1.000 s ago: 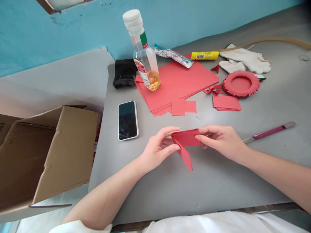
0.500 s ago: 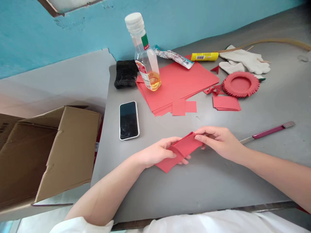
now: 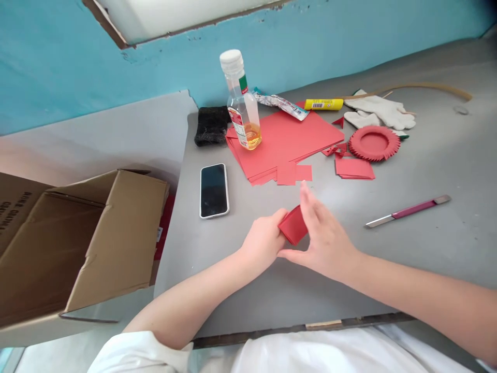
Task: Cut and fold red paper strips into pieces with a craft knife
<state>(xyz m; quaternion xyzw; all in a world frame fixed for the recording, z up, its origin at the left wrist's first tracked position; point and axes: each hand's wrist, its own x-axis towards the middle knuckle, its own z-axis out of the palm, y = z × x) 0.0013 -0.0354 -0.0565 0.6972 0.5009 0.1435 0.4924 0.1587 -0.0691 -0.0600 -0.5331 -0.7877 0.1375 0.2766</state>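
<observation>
A folded piece of red paper (image 3: pixel 293 226) is held above the table between my hands. My left hand (image 3: pixel 264 237) grips its left end, fingers closed around it. On the other side my right hand (image 3: pixel 324 238) stands upright with the palm against or close to the paper's right edge, fingers stretched out and thumb apart. Whether the right palm touches the paper, I cannot tell. Beyond them lie small red paper rectangles (image 3: pixel 286 174) at the front of a stack of large red sheets (image 3: pixel 289 135). A knife with a purple handle (image 3: pixel 411 210) rests to the right.
A glass bottle (image 3: pixel 244 111) stands on the red sheets. A phone (image 3: pixel 214 190) lies at left. Behind are a glue stick (image 3: pixel 323 104), white gloves (image 3: pixel 384 111), a pleated red paper ring (image 3: pixel 375 143) and cut red cards (image 3: pixel 354 168). An open cardboard box (image 3: pixel 93 248) stands left of the table.
The red paper, earlier stretched out between both hands, is now more compact in my left hand. My right hand has let go its pinch and opened flat. The view has shifted.
</observation>
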